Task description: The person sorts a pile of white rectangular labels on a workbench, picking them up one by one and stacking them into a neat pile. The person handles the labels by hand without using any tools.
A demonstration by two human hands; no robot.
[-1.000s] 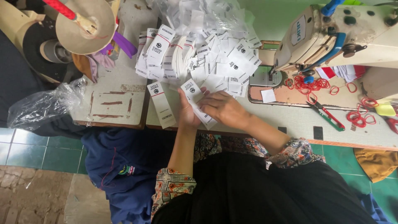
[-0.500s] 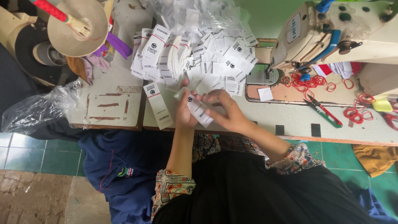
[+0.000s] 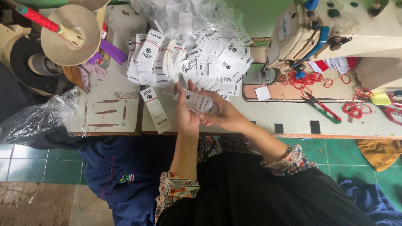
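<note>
Stack of labels (image 3: 200, 103) held between left hand (image 3: 185, 112) and right hand (image 3: 226, 117): white, matt, woven cloth or paper, cannot tell which. Loose label pile (image 3: 201, 62): same matt white. Bag (image 3: 35, 119): clear glossy plastic, crinkled. Sewing machine (image 3: 335, 33): smooth cream enamel, semi-gloss. Table (image 3: 293, 119): worn pale laminate, scuffed. Rubber bands (image 3: 307, 78): red, matt. Snips (image 3: 320, 108): metal blades.

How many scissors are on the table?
2: green-and-red snips lie right of the hands; red-handled scissors are cut off at the right edge. More may be hidden under the labels.
</note>
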